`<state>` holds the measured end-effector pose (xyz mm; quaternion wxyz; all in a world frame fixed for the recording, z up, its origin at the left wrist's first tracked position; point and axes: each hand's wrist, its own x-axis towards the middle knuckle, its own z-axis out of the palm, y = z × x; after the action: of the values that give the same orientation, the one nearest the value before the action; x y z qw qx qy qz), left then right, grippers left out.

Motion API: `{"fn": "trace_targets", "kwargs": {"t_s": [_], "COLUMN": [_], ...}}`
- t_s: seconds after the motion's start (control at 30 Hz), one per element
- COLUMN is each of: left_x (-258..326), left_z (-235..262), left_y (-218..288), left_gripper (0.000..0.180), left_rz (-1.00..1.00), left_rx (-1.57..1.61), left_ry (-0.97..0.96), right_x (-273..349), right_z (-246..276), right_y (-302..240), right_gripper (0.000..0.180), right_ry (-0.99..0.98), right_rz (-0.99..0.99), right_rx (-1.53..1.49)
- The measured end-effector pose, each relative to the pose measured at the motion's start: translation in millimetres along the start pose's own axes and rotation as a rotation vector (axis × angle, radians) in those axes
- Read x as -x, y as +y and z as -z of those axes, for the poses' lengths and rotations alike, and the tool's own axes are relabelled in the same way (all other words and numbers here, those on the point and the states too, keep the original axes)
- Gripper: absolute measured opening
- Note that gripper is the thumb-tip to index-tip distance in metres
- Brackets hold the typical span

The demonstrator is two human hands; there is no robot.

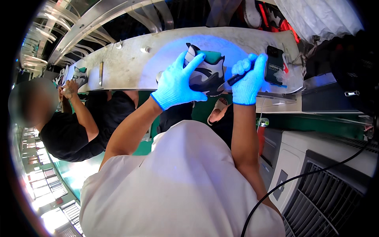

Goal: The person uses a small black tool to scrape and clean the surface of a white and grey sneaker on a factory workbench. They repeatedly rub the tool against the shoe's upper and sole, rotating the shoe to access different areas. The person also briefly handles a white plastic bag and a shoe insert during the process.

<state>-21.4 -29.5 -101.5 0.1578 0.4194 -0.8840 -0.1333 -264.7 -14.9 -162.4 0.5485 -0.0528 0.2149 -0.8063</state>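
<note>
Holding the shoe (208, 73) flat near the bench's (126, 67) front edge, the left hand (176, 83) grips its left side. The right hand (248, 79), just right, clenches a dark tool (235, 79) pointing at it.

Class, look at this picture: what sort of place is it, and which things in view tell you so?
Probably a shoe factory line. A gloved left hand holds a sneaker on a long worn workbench, the right hand grips a dark tool, and a co-worker handles another shoe.
</note>
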Motion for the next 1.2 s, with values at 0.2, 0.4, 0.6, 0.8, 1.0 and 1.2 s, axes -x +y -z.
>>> {"fn": "trace_targets", "kwargs": {"t_s": [0.2,0.4,0.6,0.8,1.0,1.2], "left_x": [2.9,-9.2,-12.2,-7.3,-3.1,0.4], "left_z": [0.1,-3.2,-1.0,-2.7,-6.9,-7.8], "left_y": [2.3,4.5,-6.1,-5.9,-5.4,-6.5], "left_gripper": [0.130,0.128,0.129,0.131,0.121,0.119], "left_rz": [0.028,0.070,0.044,0.026,-0.053,-0.041], "left_rx": [-0.046,-0.037,-0.028,-0.007,-0.055,-0.053], "left_ry": [-0.001,-0.021,-0.040,0.010,0.092,0.102], "right_x": [-7.8,-19.7,-31.1,-37.6,-16.2,-23.8], "right_z": [-4.7,-26.0,-15.0,11.3,-25.9,-9.6], "right_y": [17.0,26.1,13.0,0.9,37.5,23.1], "right_gripper": [0.043,0.041,0.030,0.034,0.035,0.040], "right_ry": [0.050,0.202,0.324,0.210,0.264,0.140], "right_rz": [0.081,0.196,0.028,-0.033,0.187,0.001], "right_rx": [0.161,0.425,0.181,0.005,0.446,0.354]}}
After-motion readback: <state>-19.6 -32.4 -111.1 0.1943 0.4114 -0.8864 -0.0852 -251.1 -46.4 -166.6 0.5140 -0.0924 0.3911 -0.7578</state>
